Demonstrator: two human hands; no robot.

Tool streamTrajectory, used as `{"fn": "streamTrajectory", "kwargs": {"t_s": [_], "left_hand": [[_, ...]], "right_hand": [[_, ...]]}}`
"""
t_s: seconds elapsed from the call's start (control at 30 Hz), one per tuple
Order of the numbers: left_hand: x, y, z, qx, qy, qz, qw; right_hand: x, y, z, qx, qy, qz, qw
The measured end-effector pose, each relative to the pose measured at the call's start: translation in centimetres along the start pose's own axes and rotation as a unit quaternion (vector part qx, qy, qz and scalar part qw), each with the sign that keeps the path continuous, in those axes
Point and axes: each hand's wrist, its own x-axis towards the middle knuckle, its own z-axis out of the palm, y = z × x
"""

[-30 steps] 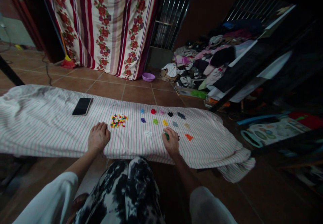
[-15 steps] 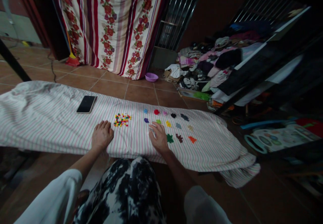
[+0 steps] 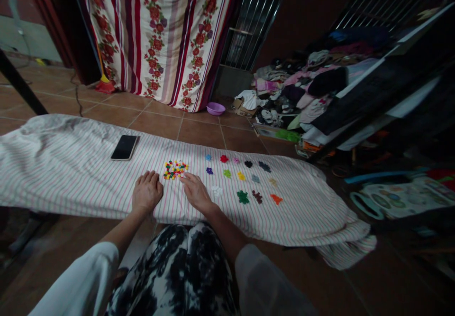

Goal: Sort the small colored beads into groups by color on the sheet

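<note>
A mixed pile of small coloured pieces lies on the striped cloth. My left hand rests flat on the cloth just below the pile's left side, fingers out and holding nothing. At the pile's lower right edge is my right hand, its fingertips by the pieces; whether it pinches one is too small to tell. Farther right, small single-colour heaps lie apart, among them white, green, brown, orange, yellow and red.
A phone lies on the cloth left of the pile. Beyond the cloth's far edge, a purple basin stands on the tiled floor near a hanging floral curtain. Clothes are heaped at the back right.
My right hand has moved left, from beside the light green heap to the mixed pile, uncovering the white heap. My left hand stays in place on the cloth. The view has shifted slightly.
</note>
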Motion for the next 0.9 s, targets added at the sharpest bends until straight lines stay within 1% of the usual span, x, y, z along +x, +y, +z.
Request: {"fn": "streamTrajectory", "kwargs": {"t_s": [0.1, 0.2, 0.43, 0.63, 0.9], "left_hand": [[0.0, 0.0, -0.1, -0.002, 0.000, -0.001, 1.000], [0.0, 0.1, -0.1, -0.001, -0.003, 0.004, 1.000], [0.0, -0.1, -0.2, 0.005, -0.006, 0.010, 1.000], [0.0, -0.2, -0.1, 0.013, -0.004, 0.018, 1.000], [0.0, -0.1, -0.3, 0.012, 0.000, 0.016, 1.000]], "right_hand": [[0.5, -0.3, 0.5, -0.020, -0.038, 0.025, 0.999], [0.7, -0.3, 0.7, -0.033, -0.055, 0.038, 0.997], [0.6, -0.6, 0.9, -0.038, -0.040, 0.057, 0.997], [0.3, -1.0, 0.7, -0.033, -0.031, 0.079, 0.996], [0.2, -1.0, 0.4, -0.016, -0.023, 0.084, 0.996]]}}
